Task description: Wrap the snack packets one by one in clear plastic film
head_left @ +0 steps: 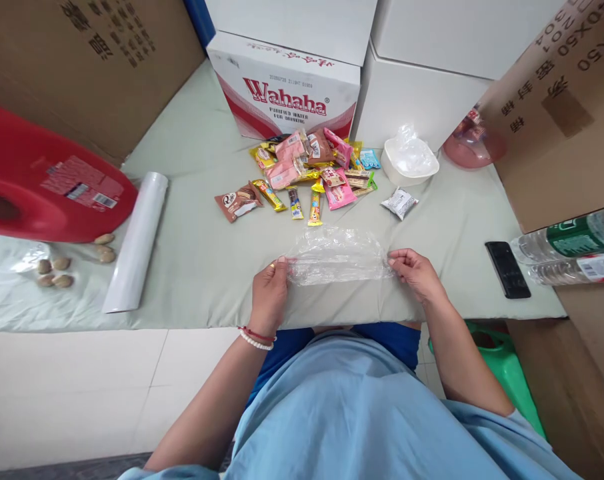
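Blue shirt [369, 413]; left grip [271, 290], right grip [416, 273], both pinching clear plastic [339, 260] (spread between them)

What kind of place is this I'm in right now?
Most likely an indoor storage corner used as a makeshift work spot, though whether at home or in a shop I can't tell. The Wahaha purified water carton and big brown cardboard box stand on a cloth-covered table.

A thin, see-through plastic sheet [339, 259], wrinkled and shiny, spreads sideways between the left hand [271, 291] and right hand [418, 275], near the table's [197, 260] front edge.
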Demonstrator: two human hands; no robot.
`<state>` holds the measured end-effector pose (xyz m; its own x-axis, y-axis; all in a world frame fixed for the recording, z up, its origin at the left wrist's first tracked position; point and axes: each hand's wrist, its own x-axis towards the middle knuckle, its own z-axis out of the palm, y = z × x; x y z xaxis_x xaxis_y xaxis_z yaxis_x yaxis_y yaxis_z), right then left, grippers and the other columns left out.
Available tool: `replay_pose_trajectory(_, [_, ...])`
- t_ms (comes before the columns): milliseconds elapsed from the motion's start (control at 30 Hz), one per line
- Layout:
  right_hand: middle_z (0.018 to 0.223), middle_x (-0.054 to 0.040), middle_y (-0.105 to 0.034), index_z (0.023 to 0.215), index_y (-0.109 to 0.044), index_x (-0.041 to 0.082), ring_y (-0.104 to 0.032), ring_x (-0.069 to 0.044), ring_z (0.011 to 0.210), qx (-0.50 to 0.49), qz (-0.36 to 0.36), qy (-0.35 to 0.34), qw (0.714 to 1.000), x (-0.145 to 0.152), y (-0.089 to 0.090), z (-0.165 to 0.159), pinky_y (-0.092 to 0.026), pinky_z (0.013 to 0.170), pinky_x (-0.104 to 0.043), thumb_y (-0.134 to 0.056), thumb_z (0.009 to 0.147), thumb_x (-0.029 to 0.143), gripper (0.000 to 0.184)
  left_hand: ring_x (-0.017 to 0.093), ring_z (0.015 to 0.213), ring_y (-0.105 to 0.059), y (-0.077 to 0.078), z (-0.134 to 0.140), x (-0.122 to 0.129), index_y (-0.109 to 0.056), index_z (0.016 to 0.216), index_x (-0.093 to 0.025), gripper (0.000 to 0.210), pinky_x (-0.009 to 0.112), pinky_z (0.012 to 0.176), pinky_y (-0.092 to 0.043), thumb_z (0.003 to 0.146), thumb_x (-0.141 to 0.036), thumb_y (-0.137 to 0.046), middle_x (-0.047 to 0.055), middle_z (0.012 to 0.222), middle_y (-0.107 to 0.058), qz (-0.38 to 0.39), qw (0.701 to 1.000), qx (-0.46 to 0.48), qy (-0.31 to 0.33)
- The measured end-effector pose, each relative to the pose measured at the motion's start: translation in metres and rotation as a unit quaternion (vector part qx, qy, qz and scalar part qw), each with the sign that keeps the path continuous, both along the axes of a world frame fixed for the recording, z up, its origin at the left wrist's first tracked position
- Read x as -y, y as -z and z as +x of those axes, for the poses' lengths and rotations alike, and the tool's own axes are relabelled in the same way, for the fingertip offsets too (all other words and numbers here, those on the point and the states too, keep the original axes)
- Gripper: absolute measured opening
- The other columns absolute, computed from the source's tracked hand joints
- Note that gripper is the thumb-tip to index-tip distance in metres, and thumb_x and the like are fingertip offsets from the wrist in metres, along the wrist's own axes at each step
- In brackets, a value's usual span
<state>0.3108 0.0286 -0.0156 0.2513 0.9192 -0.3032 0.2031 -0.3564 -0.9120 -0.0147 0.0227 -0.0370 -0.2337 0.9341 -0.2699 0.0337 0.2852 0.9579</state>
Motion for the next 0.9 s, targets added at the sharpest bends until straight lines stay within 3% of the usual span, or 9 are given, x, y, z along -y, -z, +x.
replay_pose_trajectory(133, [0.092, -0.0042, -0.070, 0.100, -0.074, 0.020, -0.055, -0.015, 0.072, 0.156, 0.108, 0.008, 0.982, 0.000, -0.011, -0.011, -0.048, 0.070, -0.032, -0.075, 0.081, 0.046, 0.033, 0.017, 0.080, -0.056, -0.003, 0.006, 0.003, -0.079, 0.099, -0.020, 0.041, 0.028, 0.072, -0.046, 0.094, -0.057, -0.063, 0.004, 0.096, -0.066, 0.067, 0.992, -0.106, -0.018])
replay_pose_trajectory(233, [0.111, -0.0070, -0.071, 0.114, -0.075, 0.022, -0.057, -0.014, 0.071, 0.137, 0.177, -0.102, 0.969, -0.010, -0.021, -0.045, -0.051, 0.072, -0.032, -0.070, 0.087, 0.041, 0.033, 0.013, 0.070, -0.049, -0.010, 0.013, 0.010, -0.080, 0.104, -0.023, 0.034, 0.029, 0.067, -0.045, 0.094, -0.052, -0.067, 0.005, 0.106, -0.062, 0.119, 0.983, -0.143, 0.001])
replay_pose_trajectory(333, [0.150, -0.0105, -0.056, 0.134, -0.069, 0.028, -0.054, -0.010, 0.067, 0.082, 0.197, -0.224, 0.951, -0.029, -0.022, -0.081, -0.053, 0.069, -0.031, -0.076, 0.082, 0.037, 0.054, 0.014, 0.074, -0.051, -0.017, 0.018, 0.020, -0.081, 0.102, -0.025, 0.029, 0.031, 0.074, -0.049, 0.094, -0.050, -0.068, 0.006, 0.113, -0.061, 0.190, 0.965, -0.174, 0.058])
replay_pose_trajectory(400, [0.157, -0.0103, -0.050, 0.126, -0.073, 0.028, -0.050, -0.008, 0.063, 0.042, 0.191, -0.283, 0.939, -0.041, -0.020, -0.094, -0.052, 0.067, -0.031, -0.078, 0.080, 0.038, 0.047, 0.017, 0.083, -0.055, -0.021, 0.018, 0.025, -0.081, 0.100, -0.025, 0.030, 0.033, 0.081, -0.050, 0.096, -0.050, -0.065, 0.007, 0.114, -0.061, 0.212, 0.954, -0.193, 0.089])
replay_pose_trajectory(500, [0.139, -0.0080, -0.063, 0.095, -0.076, 0.024, -0.040, -0.007, 0.058, 0.019, 0.195, -0.303, 0.933, -0.051, -0.019, -0.098, -0.048, 0.066, -0.030, -0.076, 0.085, 0.046, 0.024, 0.017, 0.083, -0.056, -0.025, 0.015, 0.029, -0.080, 0.097, -0.025, 0.035, 0.031, 0.078, -0.048, 0.100, -0.052, -0.059, 0.006, 0.107, -0.064, 0.186, 0.959, -0.186, 0.102])
replay_pose_trajectory(600, [0.121, -0.0064, -0.070, 0.090, -0.075, 0.025, -0.037, -0.009, 0.057, 0.037, 0.214, -0.289, 0.932, -0.048, -0.026, -0.090, -0.045, 0.064, -0.030, -0.074, 0.089, 0.055, 0.030, 0.018, 0.079, -0.056, -0.025, 0.011, 0.026, -0.075, 0.086, -0.023, 0.046, 0.029, 0.073, -0.045, 0.101, -0.060, -0.053, 0.005, 0.092, -0.065, 0.127, 0.980, -0.130, 0.085])
replay_pose_trajectory(733, [0.110, -0.0077, -0.073, 0.091, -0.076, 0.026, -0.047, -0.013, 0.060, 0.105, 0.244, -0.293, 0.919, -0.030, -0.040, -0.074, -0.046, 0.065, -0.032, -0.067, 0.096, 0.057, 0.032, 0.018, 0.066, -0.047, -0.019, 0.010, 0.014, -0.068, 0.075, -0.022, 0.057, 0.030, 0.063, -0.038, 0.096, -0.072, -0.051, 0.002, 0.067, -0.056, 0.049, 0.995, -0.050, 0.064])
replay_pose_trajectory(900, [0.103, -0.0092, -0.075, 0.092, -0.078, 0.028, -0.067, -0.022, 0.083, 0.212, 0.296, -0.263, 0.894, 0.009, -0.043, -0.055, -0.055, 0.078, -0.037, -0.063, 0.101, 0.042, 0.023, 0.015, 0.056, -0.036, -0.014, 0.011, 0.000, -0.068, 0.076, -0.022, 0.050, 0.030, 0.055, -0.029, 0.091, -0.069, -0.058, -0.002, 0.059, -0.048, 0.010, 0.999, 0.025, 0.023])
